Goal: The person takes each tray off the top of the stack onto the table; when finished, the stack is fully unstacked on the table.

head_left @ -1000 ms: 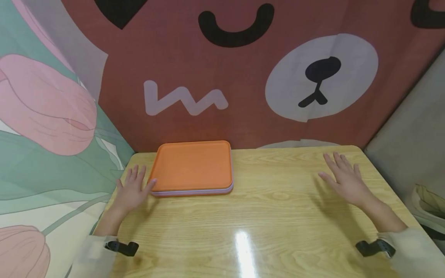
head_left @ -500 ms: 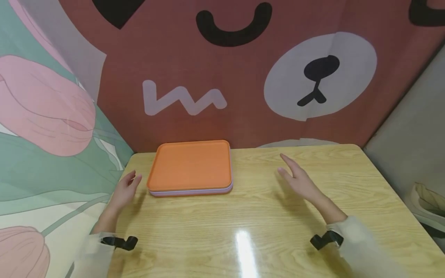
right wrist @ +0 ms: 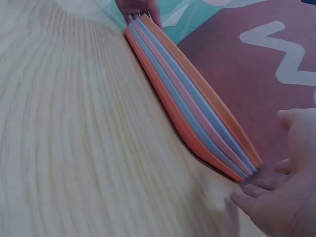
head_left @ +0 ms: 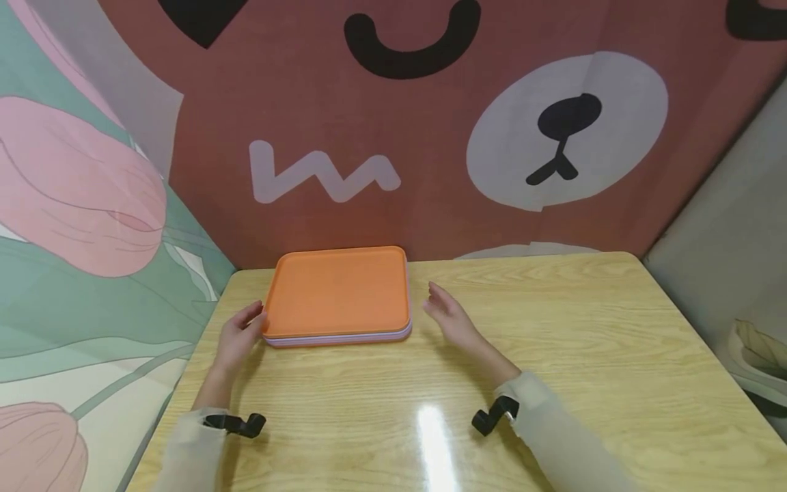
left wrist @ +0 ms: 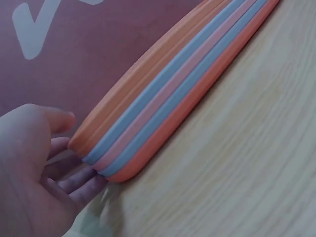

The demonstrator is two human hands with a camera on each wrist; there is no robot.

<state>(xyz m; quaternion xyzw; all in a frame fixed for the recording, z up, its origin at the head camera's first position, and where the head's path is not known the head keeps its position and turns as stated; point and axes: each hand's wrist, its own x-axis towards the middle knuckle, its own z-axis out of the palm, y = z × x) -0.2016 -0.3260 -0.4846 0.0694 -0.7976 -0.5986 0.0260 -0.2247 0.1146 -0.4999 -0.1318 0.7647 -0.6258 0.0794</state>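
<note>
Tray stack (head_left: 337, 297), centre-left of frame on tabletop (head_left: 553, 355): left hand (head_left: 236, 337) with loose fingers touching its left corner, right hand (head_left: 449, 318) open just beside its right edge.

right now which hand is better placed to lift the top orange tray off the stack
Left. The left hand already has fingertips at the tray stack's corner, thumb over the top rim. The right hand hangs just off the opposite side, not touching.

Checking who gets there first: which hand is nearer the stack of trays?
Left. The left hand is at the near left corner of the stack of trays, fingers touching its edge. The right hand is just off the stack's right side, a small gap away.
</note>
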